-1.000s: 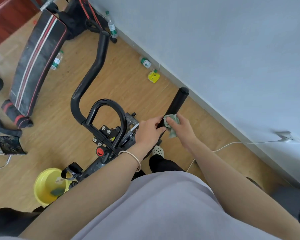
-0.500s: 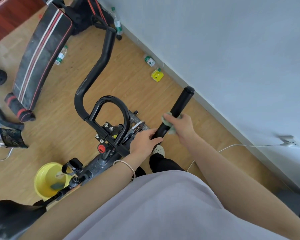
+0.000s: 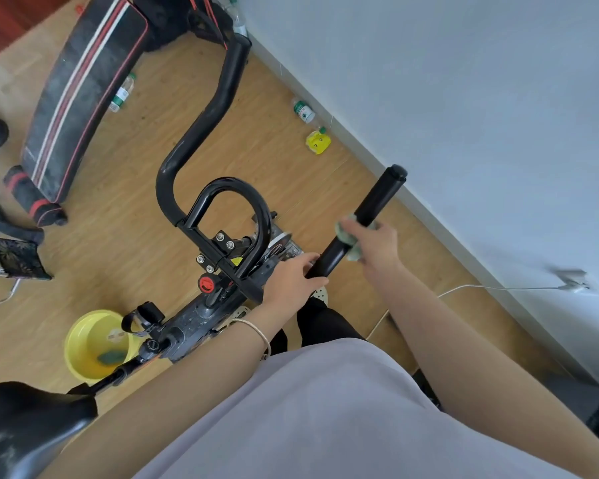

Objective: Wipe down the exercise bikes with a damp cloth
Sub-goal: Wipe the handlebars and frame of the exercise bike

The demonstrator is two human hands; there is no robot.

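Exercise bike (image 3: 201, 312), seen from above: where did it stand? (Student)

On the wooden floor (image 3: 125, 209), close to the pale wall (image 3: 464, 98) and directly before the person, with its saddle (image 3: 21, 426) at lower left. (Tutor)

Which part was being cleaned? (Student)

The right handlebar grip (image 3: 377, 202). The right hand (image 3: 376, 248) had its fingers curled round the green cloth (image 3: 348, 238) and pressed it against the bar about midway along. Wrapping the cloth probably let one stroke cover the bar's whole circumference. (Tutor)

And the other hand? (Student)

The left hand (image 3: 287, 285) clasped the same bar lower down, fingers and thumb closed about it, apparently to steady it against the rubbing. (Tutor)

What lay around the bike? (Student)

A yellow basin (image 3: 70, 344) sat on the floor just beside the frame, likely within reach for rinsing. A green object lay in it, possibly a second cloth. Farther off were a sit-up bench (image 3: 80, 84) and a bottle (image 3: 304, 111) near the wall. Whether the left handlebar (image 3: 201, 126) had been wiped could not be told. (Tutor)
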